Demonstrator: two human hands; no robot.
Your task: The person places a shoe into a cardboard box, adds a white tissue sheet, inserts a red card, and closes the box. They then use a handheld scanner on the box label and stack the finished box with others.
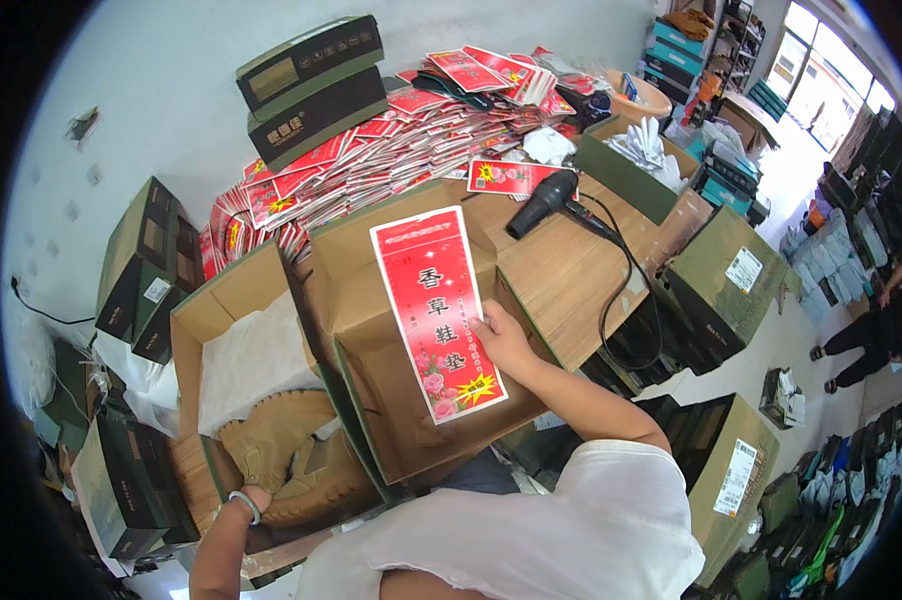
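Hair dryer (545,204), packet heap (391,140) — crowding table (566,275) beyond open box (373,375).

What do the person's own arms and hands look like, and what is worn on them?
The left hand wears no glove, only a pale, rounded bracelet at the wrist. The right hand has neither glove nor bracelet; its forearm is bare, below a white short sleeve.

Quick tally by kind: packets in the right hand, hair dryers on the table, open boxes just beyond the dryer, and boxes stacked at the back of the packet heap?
Red packet in right hand: 1
Hair dryer: 1
Open box: 1
Stacked boxes: 2
Total: 5
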